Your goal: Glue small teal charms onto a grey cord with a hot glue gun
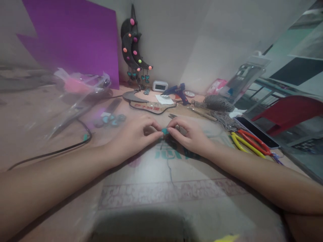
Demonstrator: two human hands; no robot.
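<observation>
My left hand [135, 134] and my right hand [190, 134] meet at the middle of the table [156, 188], fingertips pinched together. Between them sits a small teal piece [165, 131], held by the fingers of both hands. A thin dark thread [169, 164] trails from under the hands toward me over the printed sheet. Several small teal and grey round pieces [111, 119] lie to the left of my left hand.
Red and yellow handled pliers [248, 143] and a phone [257, 131] lie at the right. A blue glue gun [176, 91], grey cord ball [218, 103], small clock [159, 86], black moon hanging [132, 50], purple sheet [75, 40] and plastic bags [78, 84] stand behind. A black cable [63, 148] runs left.
</observation>
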